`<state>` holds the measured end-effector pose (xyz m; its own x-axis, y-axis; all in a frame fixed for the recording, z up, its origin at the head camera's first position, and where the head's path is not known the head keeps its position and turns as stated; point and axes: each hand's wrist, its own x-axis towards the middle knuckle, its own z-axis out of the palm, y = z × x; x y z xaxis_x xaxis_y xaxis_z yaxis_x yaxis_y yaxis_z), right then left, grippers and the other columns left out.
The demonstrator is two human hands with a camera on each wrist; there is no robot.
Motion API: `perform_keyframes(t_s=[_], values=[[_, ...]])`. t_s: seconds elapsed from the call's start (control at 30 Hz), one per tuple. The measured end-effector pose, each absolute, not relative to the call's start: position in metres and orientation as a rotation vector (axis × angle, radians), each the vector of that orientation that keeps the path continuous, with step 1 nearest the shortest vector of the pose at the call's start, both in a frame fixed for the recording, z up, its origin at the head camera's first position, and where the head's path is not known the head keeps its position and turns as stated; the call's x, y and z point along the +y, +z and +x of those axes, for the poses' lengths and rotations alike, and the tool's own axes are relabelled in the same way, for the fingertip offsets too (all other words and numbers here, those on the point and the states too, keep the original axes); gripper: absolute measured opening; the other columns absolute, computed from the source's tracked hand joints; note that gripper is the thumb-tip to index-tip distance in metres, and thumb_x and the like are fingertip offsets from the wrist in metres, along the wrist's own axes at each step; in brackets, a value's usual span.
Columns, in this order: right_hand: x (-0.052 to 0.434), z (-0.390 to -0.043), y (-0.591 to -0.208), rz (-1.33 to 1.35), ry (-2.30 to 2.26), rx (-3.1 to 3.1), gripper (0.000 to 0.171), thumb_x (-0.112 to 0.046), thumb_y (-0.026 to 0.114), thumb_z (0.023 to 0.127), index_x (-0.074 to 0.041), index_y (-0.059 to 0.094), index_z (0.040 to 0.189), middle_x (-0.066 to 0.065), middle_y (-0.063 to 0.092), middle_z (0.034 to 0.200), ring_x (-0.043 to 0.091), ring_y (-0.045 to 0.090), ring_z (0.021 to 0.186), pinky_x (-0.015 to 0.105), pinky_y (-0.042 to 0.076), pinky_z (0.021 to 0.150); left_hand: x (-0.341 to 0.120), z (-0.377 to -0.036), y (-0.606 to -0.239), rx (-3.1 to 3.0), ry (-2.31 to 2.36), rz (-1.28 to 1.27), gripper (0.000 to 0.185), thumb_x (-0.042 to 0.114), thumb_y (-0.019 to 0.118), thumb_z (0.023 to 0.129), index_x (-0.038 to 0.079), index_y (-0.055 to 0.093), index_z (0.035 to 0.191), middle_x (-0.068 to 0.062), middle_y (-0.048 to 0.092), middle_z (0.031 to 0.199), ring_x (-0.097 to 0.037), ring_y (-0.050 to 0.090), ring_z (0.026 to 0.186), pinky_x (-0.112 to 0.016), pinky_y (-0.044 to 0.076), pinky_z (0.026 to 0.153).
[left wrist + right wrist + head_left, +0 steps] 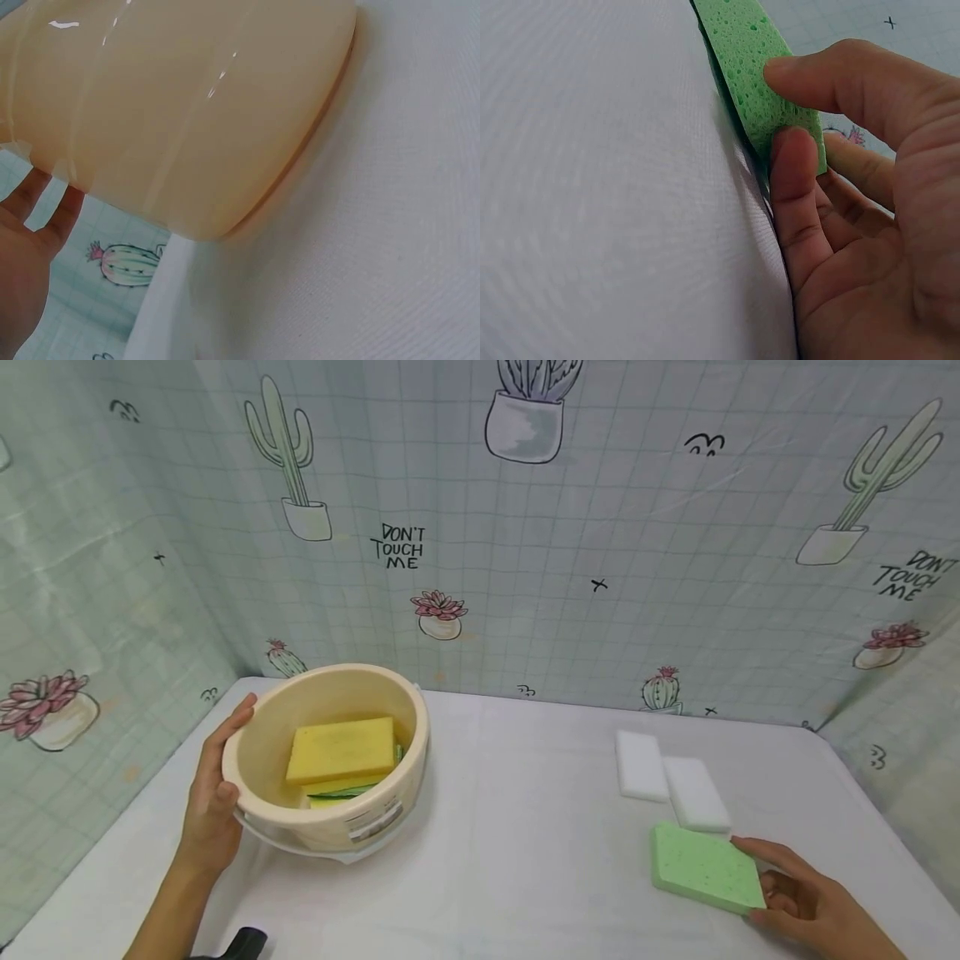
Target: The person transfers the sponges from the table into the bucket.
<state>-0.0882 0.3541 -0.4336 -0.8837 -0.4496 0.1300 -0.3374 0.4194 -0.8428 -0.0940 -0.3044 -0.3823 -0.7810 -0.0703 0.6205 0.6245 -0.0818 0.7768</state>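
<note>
A cream plastic bucket (330,822) stands at the left of the table in the head view, its mouth facing up. My left hand (212,806) holds the bucket's left side, thumb near the rim; two of its fingers (64,217) touch the outer wall in the left wrist view. Inside lies a yellow sponge (341,750), over another yellow piece and something green, both partly hidden. At the right, my right hand (813,897) grips the right end of a green sponge (705,867). Pores show on the sponge's side (739,37) in the right wrist view.
Two white sponge blocks (642,766) lie side by side just behind the green sponge. White cloth covers the table (517,827). A cactus-print curtain (517,568) surrounds its back and sides. Part of a black object (246,942) shows at the lower left.
</note>
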Motion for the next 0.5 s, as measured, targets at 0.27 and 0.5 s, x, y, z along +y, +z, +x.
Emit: perform_keyframes(t_s=[0.27,0.5], values=[[0.35,-0.086,-0.429,-0.757,-1.423,2.601,0.069,0.007,0.067,0.084,0.002,0.034,0.144,-0.006,0.042,0.117,0.012,0.05,0.08,0.027,0.047,0.058,-0.305,-0.093,-0.382,-1.72,-1.918,-0.592,0.074,0.037,0.063,0.09,0.002,0.031,0.147,-0.011,0.016,0.157,-0.024,0.013,0.142,-0.022,0.025,0.109],[0.348,-0.089,-0.423,-0.811,-1.479,2.56,0.07,0.011,0.067,0.081,0.006,0.034,0.143,-0.004,0.041,0.117,0.011,0.046,0.081,0.027,0.045,0.056,-0.305,-0.095,-0.383,-1.709,-1.924,-0.606,0.074,0.036,0.062,0.09,0.001,0.031,0.147,-0.012,0.015,0.157,-0.025,0.014,0.142,-0.023,0.025,0.109]])
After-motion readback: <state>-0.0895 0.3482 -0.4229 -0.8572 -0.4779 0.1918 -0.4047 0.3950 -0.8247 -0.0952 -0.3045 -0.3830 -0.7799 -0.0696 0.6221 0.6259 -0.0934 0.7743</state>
